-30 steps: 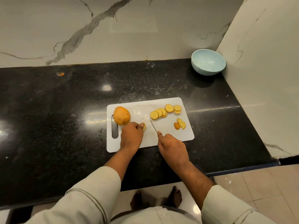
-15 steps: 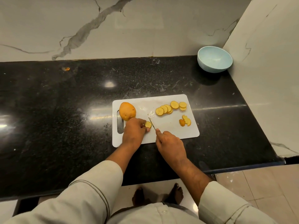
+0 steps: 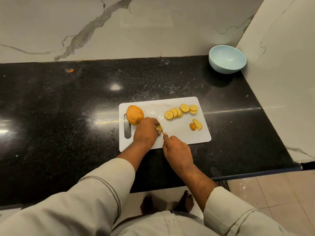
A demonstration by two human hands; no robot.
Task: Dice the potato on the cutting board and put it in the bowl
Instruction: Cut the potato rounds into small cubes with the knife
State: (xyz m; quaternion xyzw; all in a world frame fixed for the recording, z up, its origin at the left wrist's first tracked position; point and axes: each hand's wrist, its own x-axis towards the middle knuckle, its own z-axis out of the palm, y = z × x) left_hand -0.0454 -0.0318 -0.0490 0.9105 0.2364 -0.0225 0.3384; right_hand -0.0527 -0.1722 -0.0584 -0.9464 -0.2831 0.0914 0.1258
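A white cutting board (image 3: 179, 133) lies on the black counter. My left hand (image 3: 144, 132) holds a small potato piece (image 3: 158, 127) down on the board with curled fingers. My right hand (image 3: 177, 149) grips a knife (image 3: 161, 130), whose thin blade meets that piece. A whole unpeeled potato (image 3: 134, 114) lies at the board's left end beside the handle slot. Several round yellow slices (image 3: 180, 110) fan out along the far edge, and a few cut bits (image 3: 196, 125) lie to the right. The pale blue bowl (image 3: 227, 58) stands empty in the far right corner.
The black granite counter (image 3: 68, 116) runs wide to the left of the board. Marble walls (image 3: 136, 28) close the back and the right side. An orange speck (image 3: 70, 70) lies near the back wall. The counter's front edge drops to a tiled floor (image 3: 272, 193).
The knife blade has swung left from the bare board onto the piece under my left hand. The camera view has shifted a little; the slices and whole potato stay put.
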